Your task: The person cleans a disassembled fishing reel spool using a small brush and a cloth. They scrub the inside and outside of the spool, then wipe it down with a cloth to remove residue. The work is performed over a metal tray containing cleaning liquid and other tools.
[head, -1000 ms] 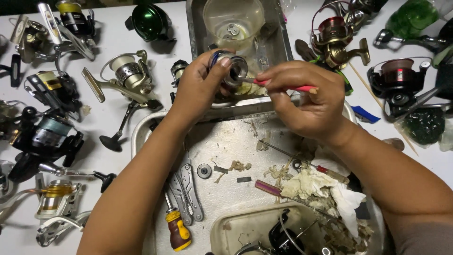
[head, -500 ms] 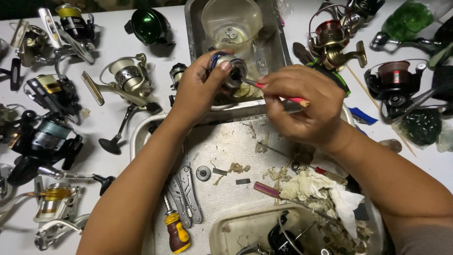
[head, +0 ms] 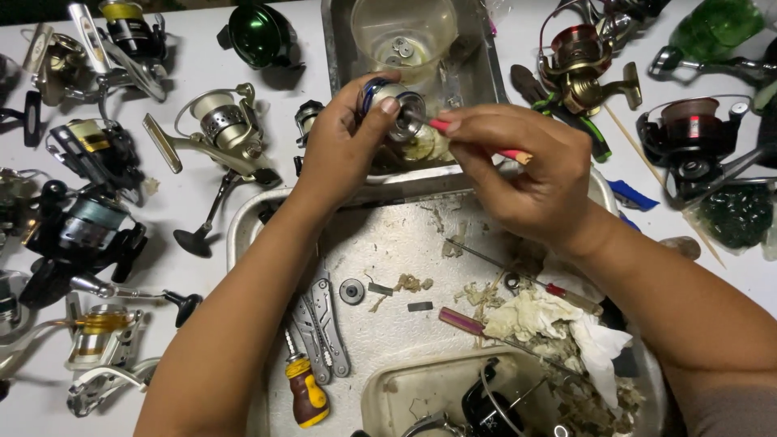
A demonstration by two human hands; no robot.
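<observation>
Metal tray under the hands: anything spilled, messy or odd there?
Yes. The large metal tray is littered with shredded fibre scraps and a crumpled, stained white rag. Loose small parts lie among them: a round dark washer, folding steel pliers. Nothing looks broken.

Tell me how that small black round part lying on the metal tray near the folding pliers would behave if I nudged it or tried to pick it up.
The small round part lies flat on the tray, so it would probably slide, not roll. It looks thin and light, likely fiddly to pinch. The residue nearby suggests it may be greasy.
</observation>
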